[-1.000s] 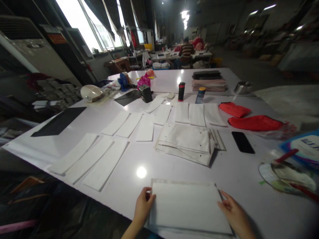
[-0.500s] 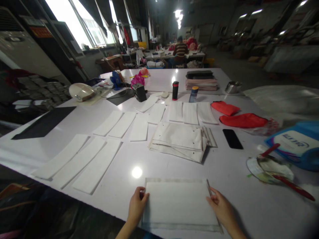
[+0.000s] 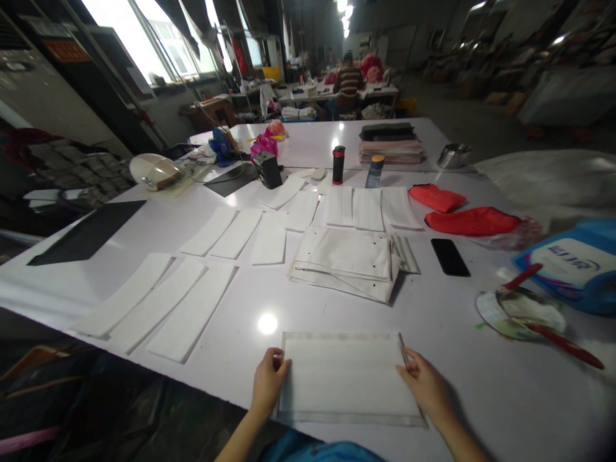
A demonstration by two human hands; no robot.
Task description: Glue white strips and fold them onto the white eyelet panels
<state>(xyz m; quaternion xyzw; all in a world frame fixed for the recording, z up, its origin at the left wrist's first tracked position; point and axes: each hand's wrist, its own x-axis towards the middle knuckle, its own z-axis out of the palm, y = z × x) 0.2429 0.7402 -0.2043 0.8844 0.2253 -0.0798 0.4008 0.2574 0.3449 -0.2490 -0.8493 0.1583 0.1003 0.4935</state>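
The white sheet [image 3: 347, 378] is lying flat on the desk [image 3: 481, 385] between the hands, its long axis running left to right. The left hand [image 3: 267, 382] is pinching its left edge; the right hand [image 3: 426, 389] is pinching its right edge, equally near.

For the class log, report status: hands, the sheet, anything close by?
Left hand on white sheet's left edge, right hand on its right edge. Sheet flat on table. Stack of white pieces beyond, apart.
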